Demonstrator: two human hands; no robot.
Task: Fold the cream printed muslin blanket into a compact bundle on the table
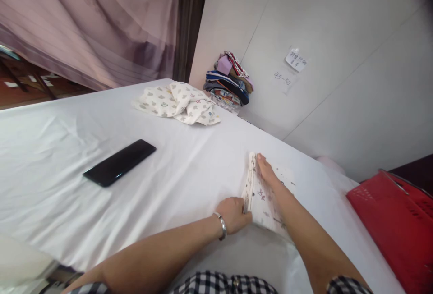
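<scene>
A white printed cloth [264, 208], folded into a flat bundle with its layered edge facing left, lies on the white-covered table [189, 172]. My left hand [233, 214], a silver bracelet at its wrist, grips the bundle's near left corner, thumb on top and the other fingers partly hidden behind the edge. Across the top of the bundle rests my right hand [267, 171], flat with fingers stretched towards the far left edge. Some of the cloth is hidden under the right forearm.
A crumpled white patterned cloth [182, 103] lies at the table's far side. Left of centre is a black phone [120, 162]. Folded garments [230, 80] are stacked by the wall [324, 37], which bears a handwritten label [296, 59]. At right stands a red basket [389, 226].
</scene>
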